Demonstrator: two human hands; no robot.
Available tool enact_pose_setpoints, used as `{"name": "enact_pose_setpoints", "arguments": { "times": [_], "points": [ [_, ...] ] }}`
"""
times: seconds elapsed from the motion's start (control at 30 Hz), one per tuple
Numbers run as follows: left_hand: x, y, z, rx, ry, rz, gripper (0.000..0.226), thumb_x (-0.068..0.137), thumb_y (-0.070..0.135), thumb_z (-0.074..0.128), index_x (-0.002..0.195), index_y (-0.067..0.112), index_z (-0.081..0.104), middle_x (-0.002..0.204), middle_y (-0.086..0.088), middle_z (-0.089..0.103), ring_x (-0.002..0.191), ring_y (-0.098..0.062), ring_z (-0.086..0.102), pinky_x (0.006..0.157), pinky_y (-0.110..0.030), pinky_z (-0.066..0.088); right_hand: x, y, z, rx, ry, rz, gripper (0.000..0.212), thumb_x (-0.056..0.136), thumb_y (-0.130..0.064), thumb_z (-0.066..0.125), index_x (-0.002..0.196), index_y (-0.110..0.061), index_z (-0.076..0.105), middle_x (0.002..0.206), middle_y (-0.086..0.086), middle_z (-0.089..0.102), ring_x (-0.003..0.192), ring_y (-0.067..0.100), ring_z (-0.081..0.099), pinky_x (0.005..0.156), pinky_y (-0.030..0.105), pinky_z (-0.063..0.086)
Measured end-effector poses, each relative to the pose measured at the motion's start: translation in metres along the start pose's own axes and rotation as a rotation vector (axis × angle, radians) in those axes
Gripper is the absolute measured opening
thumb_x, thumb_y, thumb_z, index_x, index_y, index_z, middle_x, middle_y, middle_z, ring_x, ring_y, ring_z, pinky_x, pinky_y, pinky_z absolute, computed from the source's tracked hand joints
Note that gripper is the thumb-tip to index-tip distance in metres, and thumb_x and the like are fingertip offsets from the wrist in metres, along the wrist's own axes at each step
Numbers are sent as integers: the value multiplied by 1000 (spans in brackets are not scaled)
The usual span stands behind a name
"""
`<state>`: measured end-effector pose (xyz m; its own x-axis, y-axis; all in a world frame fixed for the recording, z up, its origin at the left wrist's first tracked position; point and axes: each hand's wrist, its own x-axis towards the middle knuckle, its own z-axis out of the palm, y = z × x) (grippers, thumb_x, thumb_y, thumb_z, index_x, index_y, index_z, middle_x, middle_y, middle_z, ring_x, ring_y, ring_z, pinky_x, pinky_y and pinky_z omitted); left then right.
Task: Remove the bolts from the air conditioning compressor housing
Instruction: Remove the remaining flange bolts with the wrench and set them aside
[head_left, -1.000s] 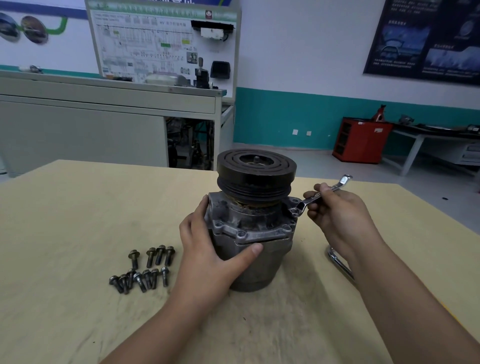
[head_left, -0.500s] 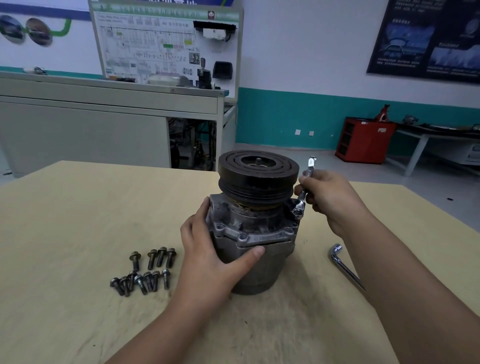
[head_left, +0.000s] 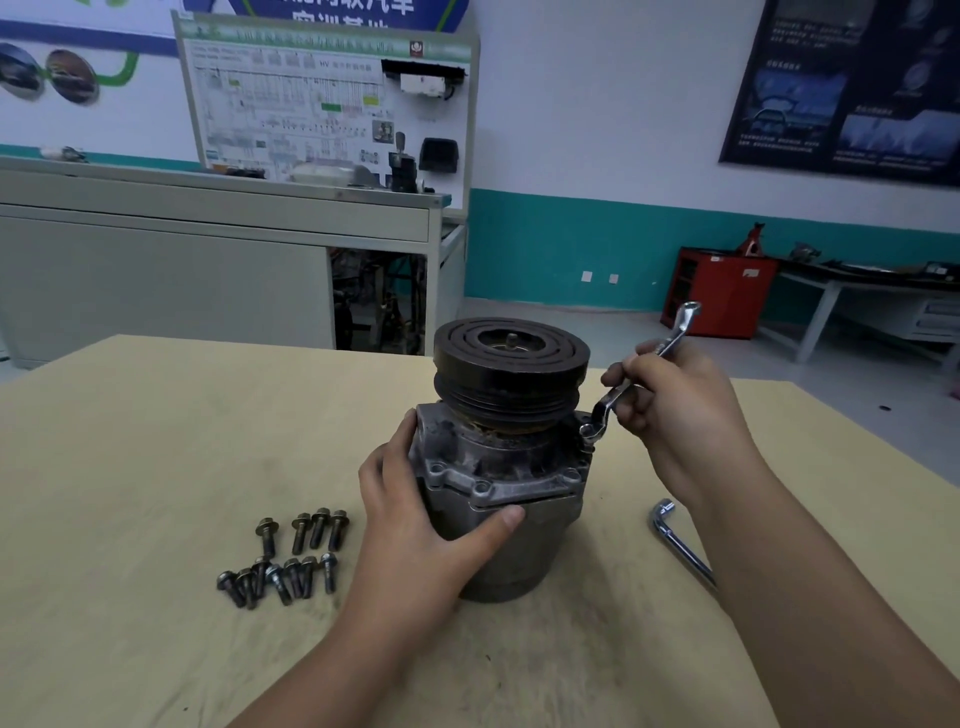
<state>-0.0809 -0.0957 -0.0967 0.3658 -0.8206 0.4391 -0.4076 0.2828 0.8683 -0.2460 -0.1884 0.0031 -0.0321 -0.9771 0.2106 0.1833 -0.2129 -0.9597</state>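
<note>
- My left hand wraps the compressor housing upright on the table.
- My right hand grips the wrench, ring end on a housing bolt, R side.
- Loose bolts lie left of my L hand.

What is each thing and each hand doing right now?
compressor: upright on the table, pulley on top.
left hand: grips the compressor's side.
right hand: grips the wrench.
wrench: tilted, lower ring end at the compressor's right corner.
bolts: out, lying loose left of the compressor.
L-shaped tool: lying unheld on the table.
</note>
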Motion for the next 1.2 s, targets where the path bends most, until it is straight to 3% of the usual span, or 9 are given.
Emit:
{"name": "enact_pose_setpoints", "arguments": {
  "times": [0.17, 0.47, 0.57, 0.6, 0.7, 0.83, 0.97, 1.1, 1.2],
  "points": [
    [0, 2, 0, 1, -5, -11, 113, 48, 68, 63, 146, 38, 16, 132, 17, 24, 107, 38, 17, 97, -17, 27, -20, 3, -8, 123, 39, -148, 15, 101, -8, 37, 88, -15, 42, 63, 5, 66, 50, 20, 63, 46, 23, 49],
    [-1, 5, -3, 7, -25, -46, 116, 44, 73, 61, 145, 42, 12, 128, 23, 21, 102, 30, 30, 100, -19, 28, -51, 37, -16, -134, 197, -638, 9, 95, -10, 50, 92, -17, 54, 88, 3, 69, 75, 14, 70, 71, 29, 58],
    [0, 5, -2, 21, -25, -43, 117, 45, 72, 60, 146, 40, 12, 128, 23, 20, 109, 15, 29, 99, -18, 26, -56, 43, -13, -157, 184, -685, 25, 92, -15, 53, 86, -39, 58, 89, 1, 69, 76, 13, 70, 73, 27, 57],
    [0, 5, -2, 24, -22, -39, 117, 45, 72, 60, 146, 40, 12, 129, 22, 21, 110, 15, 28, 99, -17, 25, -57, 45, -13, -176, 180, -690, 23, 91, -17, 52, 87, -38, 60, 89, 0, 69, 77, 12, 71, 73, 28, 57],
    [0, 5, -2, 22, -24, -32, 117, 45, 72, 60, 146, 39, 12, 130, 19, 21, 110, 16, 27, 99, -17, 25, -57, 52, -15, -219, 164, -699, 14, 92, -20, 51, 93, -10, 60, 90, -1, 69, 79, 8, 70, 74, 31, 57],
    [0, 4, -2, 15, -34, -44, 116, 44, 72, 61, 145, 41, 12, 128, 23, 20, 117, 8, 31, 102, -20, 29, -63, 56, -16, -279, 162, -800, 8, 92, -29, 47, 94, -34, 53, 91, -4, 67, 78, 8, 69, 70, 29, 56],
    [-1, 3, -3, 20, -34, -47, 118, 44, 74, 60, 146, 41, 12, 129, 23, 20, 120, 3, 34, 102, -21, 30, -63, 63, -15, -334, 116, -856, 19, 92, -24, 43, 91, -8, 54, 97, -7, 62, 81, 5, 67, 72, 21, 54],
    [0, 3, -3, 14, -26, -42, 117, 43, 73, 61, 145, 42, 12, 128, 23, 20, 114, 10, 31, 102, -21, 31, -64, 69, -15, -356, 58, -957, 7, 92, -16, 42, 95, -13, 48, 99, -3, 58, 82, 19, 65, 74, 18, 51],
    [1, 3, -3, 12, -25, -43, 118, 43, 74, 60, 145, 41, 12, 129, 22, 20, 110, 14, 29, 101, -21, 30, -64, 74, -12, -318, 35, -943, 5, 92, -16, 40, 96, -18, 43, 101, 1, 56, 78, 14, 61, 72, 18, 49]
  ]
}}
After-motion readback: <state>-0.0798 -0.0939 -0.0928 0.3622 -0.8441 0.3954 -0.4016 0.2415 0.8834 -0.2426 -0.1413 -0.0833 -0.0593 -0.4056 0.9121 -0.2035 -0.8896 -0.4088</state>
